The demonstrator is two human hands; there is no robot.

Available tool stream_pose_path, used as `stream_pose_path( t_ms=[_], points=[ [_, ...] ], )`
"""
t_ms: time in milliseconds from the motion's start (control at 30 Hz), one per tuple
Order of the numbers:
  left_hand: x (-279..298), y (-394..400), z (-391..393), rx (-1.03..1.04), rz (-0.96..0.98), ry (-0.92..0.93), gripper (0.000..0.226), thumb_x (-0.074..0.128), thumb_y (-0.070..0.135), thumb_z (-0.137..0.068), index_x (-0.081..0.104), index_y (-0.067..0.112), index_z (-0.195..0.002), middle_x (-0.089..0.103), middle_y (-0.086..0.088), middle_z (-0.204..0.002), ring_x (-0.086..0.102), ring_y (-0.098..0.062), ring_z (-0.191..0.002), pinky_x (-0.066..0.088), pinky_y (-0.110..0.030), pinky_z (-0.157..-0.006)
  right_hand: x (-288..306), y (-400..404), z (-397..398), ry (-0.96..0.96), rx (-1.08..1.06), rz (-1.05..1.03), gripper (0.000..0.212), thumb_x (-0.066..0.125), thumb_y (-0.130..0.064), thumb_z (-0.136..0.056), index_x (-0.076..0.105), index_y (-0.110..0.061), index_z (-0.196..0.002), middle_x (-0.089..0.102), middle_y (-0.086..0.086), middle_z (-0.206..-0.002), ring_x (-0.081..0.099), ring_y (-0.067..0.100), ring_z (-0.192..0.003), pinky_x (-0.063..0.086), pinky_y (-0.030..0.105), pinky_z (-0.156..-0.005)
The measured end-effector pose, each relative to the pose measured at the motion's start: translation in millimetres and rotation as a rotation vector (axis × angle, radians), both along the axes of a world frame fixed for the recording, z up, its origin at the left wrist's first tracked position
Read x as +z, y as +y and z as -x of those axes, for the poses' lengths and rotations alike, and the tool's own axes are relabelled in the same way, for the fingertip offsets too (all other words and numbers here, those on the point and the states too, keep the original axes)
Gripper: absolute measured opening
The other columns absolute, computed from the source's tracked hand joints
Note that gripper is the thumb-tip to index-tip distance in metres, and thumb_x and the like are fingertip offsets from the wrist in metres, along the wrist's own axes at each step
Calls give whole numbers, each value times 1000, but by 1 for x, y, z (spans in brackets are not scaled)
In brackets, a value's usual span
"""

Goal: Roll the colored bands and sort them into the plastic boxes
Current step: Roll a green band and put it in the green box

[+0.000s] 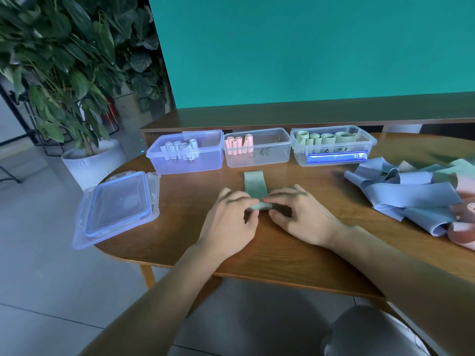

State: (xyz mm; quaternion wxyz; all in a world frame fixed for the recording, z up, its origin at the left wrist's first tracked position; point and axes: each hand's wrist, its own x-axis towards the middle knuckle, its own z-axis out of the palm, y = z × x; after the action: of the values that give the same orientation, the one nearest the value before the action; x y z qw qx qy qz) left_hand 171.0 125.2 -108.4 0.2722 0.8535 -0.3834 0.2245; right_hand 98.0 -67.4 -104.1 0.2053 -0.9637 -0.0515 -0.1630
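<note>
A green band (254,185) marked "30" lies flat on the wooden table (295,255), its near end rolled up. My left hand (231,222) and my right hand (300,214) both pinch that rolled end from either side. Three clear plastic boxes stand in a row behind: the left box (187,160) holds pale blue rolls, the middle box (267,155) holds pink rolls, the right box (334,152) holds green rolls. A heap of loose bands (411,191), mostly blue with some green and pink, lies at the right.
Stacked clear lids (115,206) lie at the table's left edge, partly overhanging it. A potted plant (64,80) stands on the floor to the left. A teal wall and a wooden shelf run behind the boxes.
</note>
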Motion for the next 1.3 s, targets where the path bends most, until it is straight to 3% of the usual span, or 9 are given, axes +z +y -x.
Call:
stream_pose_path(
  t_ms=[233,400,567,867,1033,1167,1300],
  points=[
    [-1,-4,-3,31,-104,48,38,58,32,-92,67,25,-128,64,12,-124,47,-16,-117,51,-35,-94,1,-1,0,-117,10,6,33,58,-28,-97,68,-25,-129,63,-9,-132,49,12,-114,43,35,-104],
    [-2,-8,-12,19,-109,79,41,56,31,-94,65,21,-132,63,8,-127,43,-17,-119,53,-36,-93,-1,-2,-5,-75,-1,3,38,53,-33,-93,68,-28,-128,61,-12,-133,50,16,-118,44,45,-104],
    [-1,-8,-13,-9,10,1,28,63,21,-89,74,17,-114,68,7,-109,50,-16,-106,51,-29,-89,0,-4,-11,-38,-18,-2,41,54,-32,-93,64,-31,-133,59,-11,-137,45,15,-122,43,47,-105],
    [-1,-12,-23,8,-95,69,40,58,25,-92,65,22,-131,62,8,-129,44,-19,-117,50,-37,-96,3,-4,-16,-88,-1,27,41,57,-24,-94,63,-24,-135,61,-7,-137,48,16,-115,47,37,-100],
    [-2,-15,-31,3,-98,84,43,56,26,-93,62,20,-135,61,6,-132,41,-18,-119,50,-37,-96,2,-7,-22,-50,-18,16,44,54,-28,-92,61,-27,-136,59,-10,-138,47,17,-115,48,43,-99],
    [-1,-15,-30,-20,-24,39,36,60,20,-91,69,17,-126,65,4,-122,45,-17,-115,52,-34,-92,2,-9,-29,-31,-33,5,46,54,-28,-92,60,-28,-137,59,-8,-139,47,19,-114,46,46,-100],
    [0,-17,-33,-4,-96,64,41,57,25,-94,63,20,-133,61,5,-132,44,-20,-118,50,-38,-97,3,-10,-34,-42,-31,25,45,55,-26,-94,59,-26,-138,58,-6,-140,47,19,-117,45,44,-102]
  ],
)
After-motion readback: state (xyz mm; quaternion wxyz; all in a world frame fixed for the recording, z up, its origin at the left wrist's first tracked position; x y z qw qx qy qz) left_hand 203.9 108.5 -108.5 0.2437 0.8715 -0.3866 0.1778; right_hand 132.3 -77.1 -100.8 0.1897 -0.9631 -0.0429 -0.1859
